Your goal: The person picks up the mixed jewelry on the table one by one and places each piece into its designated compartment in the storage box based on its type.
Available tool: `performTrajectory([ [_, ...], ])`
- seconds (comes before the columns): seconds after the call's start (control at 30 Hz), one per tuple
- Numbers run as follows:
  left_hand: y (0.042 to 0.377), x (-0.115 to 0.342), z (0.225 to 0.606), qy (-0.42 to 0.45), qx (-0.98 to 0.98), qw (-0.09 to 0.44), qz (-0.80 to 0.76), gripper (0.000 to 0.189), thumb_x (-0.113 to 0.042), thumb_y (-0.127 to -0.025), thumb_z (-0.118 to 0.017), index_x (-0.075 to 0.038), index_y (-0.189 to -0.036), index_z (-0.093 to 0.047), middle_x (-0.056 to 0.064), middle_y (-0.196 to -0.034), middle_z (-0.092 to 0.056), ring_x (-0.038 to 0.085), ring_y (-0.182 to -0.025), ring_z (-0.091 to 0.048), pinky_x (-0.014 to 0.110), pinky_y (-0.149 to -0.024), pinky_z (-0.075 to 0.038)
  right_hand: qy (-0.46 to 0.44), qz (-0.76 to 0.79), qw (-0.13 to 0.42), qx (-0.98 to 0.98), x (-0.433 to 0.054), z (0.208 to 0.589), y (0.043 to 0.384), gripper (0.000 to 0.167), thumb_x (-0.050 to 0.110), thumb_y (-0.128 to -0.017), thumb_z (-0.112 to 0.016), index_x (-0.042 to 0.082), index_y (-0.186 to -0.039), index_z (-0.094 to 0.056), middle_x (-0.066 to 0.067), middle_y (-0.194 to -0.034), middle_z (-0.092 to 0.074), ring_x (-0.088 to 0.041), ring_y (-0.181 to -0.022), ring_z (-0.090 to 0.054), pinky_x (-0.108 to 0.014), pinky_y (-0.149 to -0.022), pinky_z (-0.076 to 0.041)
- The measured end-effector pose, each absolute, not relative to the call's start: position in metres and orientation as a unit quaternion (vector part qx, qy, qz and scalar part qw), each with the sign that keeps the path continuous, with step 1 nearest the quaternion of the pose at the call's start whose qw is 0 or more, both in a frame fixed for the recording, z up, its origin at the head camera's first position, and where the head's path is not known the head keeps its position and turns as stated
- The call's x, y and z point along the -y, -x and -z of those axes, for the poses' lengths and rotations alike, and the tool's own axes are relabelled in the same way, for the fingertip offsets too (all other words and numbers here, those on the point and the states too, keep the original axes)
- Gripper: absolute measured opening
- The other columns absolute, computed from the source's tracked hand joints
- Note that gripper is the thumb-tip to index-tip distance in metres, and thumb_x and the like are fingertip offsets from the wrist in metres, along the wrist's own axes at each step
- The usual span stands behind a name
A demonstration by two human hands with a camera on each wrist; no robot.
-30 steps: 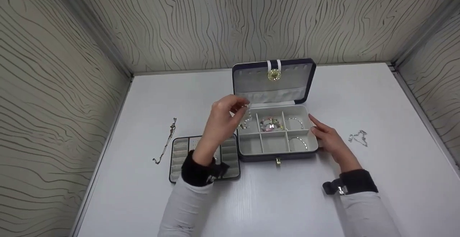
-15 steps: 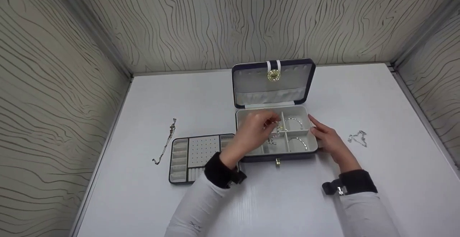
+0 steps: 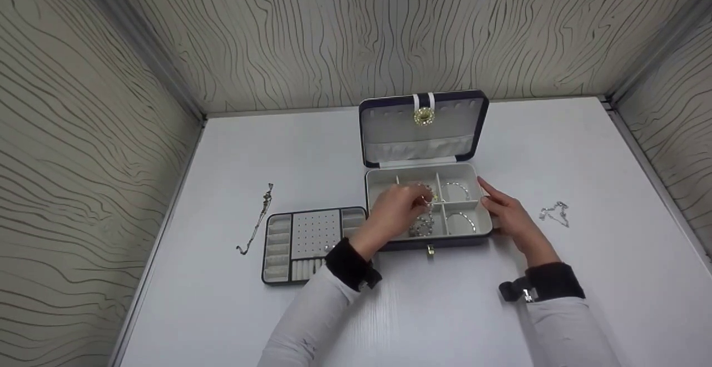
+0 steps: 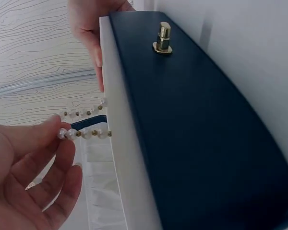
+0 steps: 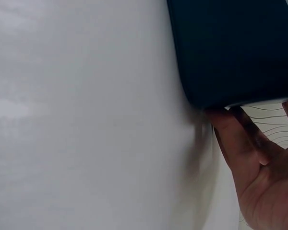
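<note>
My left hand [image 3: 394,210] is over the open navy jewelry box [image 3: 467,239], its thumb and fingers pinching a pearl bracelet [image 4: 86,133] with small gold beads. The bracelet's lower part hangs into the front middle compartment. Fairly straight fingers of my right hand [image 3: 512,217] touch the box's right side. Silvery bracelets lie in both right compartments, the back one [image 3: 457,184] and the front one [image 3: 464,217]. Behind my left hand, the multicoloured piece in the back middle compartment is mostly hidden.
A grey jewelry tray [image 3: 316,233] with slots and a dotted panel lies left of the box, partly under my left wrist. A chain [image 3: 260,219] lies farther left, another silvery chain [image 3: 556,211] at right. The box's lid [image 3: 423,133] stands upright behind.
My left hand has moved right from the back left compartment to the middle, then lowered the pearl bracelet into the front middle compartment. The right hand has stayed at the box.
</note>
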State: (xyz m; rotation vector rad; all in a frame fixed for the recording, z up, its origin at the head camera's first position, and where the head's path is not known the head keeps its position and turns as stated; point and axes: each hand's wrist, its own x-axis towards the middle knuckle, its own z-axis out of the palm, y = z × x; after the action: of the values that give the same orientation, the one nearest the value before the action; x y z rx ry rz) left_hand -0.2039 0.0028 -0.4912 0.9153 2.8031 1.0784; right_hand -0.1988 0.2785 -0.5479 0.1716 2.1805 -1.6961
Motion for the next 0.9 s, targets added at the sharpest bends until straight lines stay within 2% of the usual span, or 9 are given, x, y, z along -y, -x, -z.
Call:
performTrajectory([
  [0.17,0.206,-0.007,0.498,-0.302,-0.895,-0.019,-0.329,0.014,0.001,-0.084,-0.070,-0.009,-0.092,-0.074,-0.002,-0.086,-0.069,0.008,-0.075,-0.061,0.017,-0.069,-0.048,-0.063,0.600,0.188,-0.775,-0.278,0.548,0.199,0.056,0.031,-0.105,-0.043,0.030,-0.156,-0.019,-0.025,-0.148,-0.035,-0.041,-0.132,-0.039,-0.059,-0.094,-0.044],
  [0.37,0.209,-0.009,0.506,-0.272,-0.896,-0.002,-0.351,0.016,0.001,-0.087,-0.067,-0.006,-0.100,-0.075,0.001,-0.088,-0.070,0.006,-0.070,-0.058,0.015,-0.065,-0.047,-0.065,0.604,0.194,-0.771,-0.278,0.548,0.201,0.056,0.030,-0.106,-0.043,0.032,-0.156,-0.018,-0.025,-0.153,-0.029,-0.042,-0.135,-0.034,-0.062,-0.096,-0.041],
  [0.47,0.210,-0.009,0.510,-0.256,-0.904,0.023,-0.343,0.004,-0.002,-0.088,-0.067,-0.005,-0.087,-0.070,-0.001,-0.073,-0.063,0.007,-0.061,-0.052,0.017,-0.055,-0.043,-0.066,0.605,0.194,-0.770,-0.279,0.549,0.201,0.056,0.031,-0.105,-0.043,0.032,-0.156,-0.018,-0.025,-0.152,-0.030,-0.041,-0.134,-0.035,-0.062,-0.096,-0.041],
  [0.53,0.211,-0.009,0.513,-0.255,-0.910,0.038,-0.324,0.015,-0.002,-0.088,-0.068,-0.007,-0.075,-0.061,-0.003,-0.065,-0.054,0.008,-0.057,-0.047,0.019,-0.051,-0.039,-0.066,0.602,0.193,-0.772,-0.280,0.550,0.201,0.056,0.032,-0.105,-0.043,0.033,-0.156,-0.018,-0.025,-0.152,-0.031,-0.041,-0.133,-0.037,-0.061,-0.095,-0.042],
  [0.6,0.211,-0.009,0.515,-0.257,-0.917,0.049,-0.301,0.021,-0.001,-0.086,-0.069,-0.009,-0.071,-0.057,-0.005,-0.063,-0.051,0.009,-0.057,-0.047,0.019,-0.050,-0.039,-0.067,0.599,0.194,-0.774,-0.280,0.551,0.201,0.057,0.032,-0.105,-0.043,0.033,-0.156,-0.018,-0.024,-0.152,-0.031,-0.041,-0.133,-0.038,-0.061,-0.095,-0.042],
  [0.7,0.210,-0.010,0.518,-0.263,-0.925,0.056,-0.268,0.017,-0.001,-0.084,-0.072,-0.009,-0.073,-0.061,-0.004,-0.066,-0.055,0.010,-0.060,-0.051,0.020,-0.053,-0.042,-0.067,0.594,0.195,-0.778,-0.281,0.551,0.201,0.056,0.032,-0.105,-0.043,0.033,-0.156,-0.018,-0.024,-0.154,-0.029,-0.042,-0.134,-0.037,-0.062,-0.097,-0.041],
  [0.8,0.209,-0.012,0.518,-0.270,-0.933,0.052,-0.233,0.007,-0.005,-0.083,-0.074,-0.009,-0.082,-0.068,-0.003,-0.074,-0.063,0.011,-0.066,-0.058,0.022,-0.059,-0.047,-0.067,0.595,0.197,-0.776,-0.280,0.550,0.201,0.056,0.031,-0.105,-0.042,0.033,-0.156,-0.018,-0.023,-0.155,-0.028,-0.042,-0.134,-0.037,-0.062,-0.097,-0.040],
  [0.9,0.207,-0.015,0.519,-0.277,-0.940,0.046,-0.193,0.008,-0.007,-0.084,-0.073,-0.012,-0.091,-0.073,-0.002,-0.085,-0.069,0.014,-0.074,-0.064,0.025,-0.063,-0.051,-0.068,0.599,0.199,-0.772,-0.280,0.549,0.202,0.056,0.031,-0.105,-0.043,0.033,-0.156,-0.018,-0.023,-0.155,-0.028,-0.042,-0.133,-0.038,-0.062,-0.096,-0.042],
])
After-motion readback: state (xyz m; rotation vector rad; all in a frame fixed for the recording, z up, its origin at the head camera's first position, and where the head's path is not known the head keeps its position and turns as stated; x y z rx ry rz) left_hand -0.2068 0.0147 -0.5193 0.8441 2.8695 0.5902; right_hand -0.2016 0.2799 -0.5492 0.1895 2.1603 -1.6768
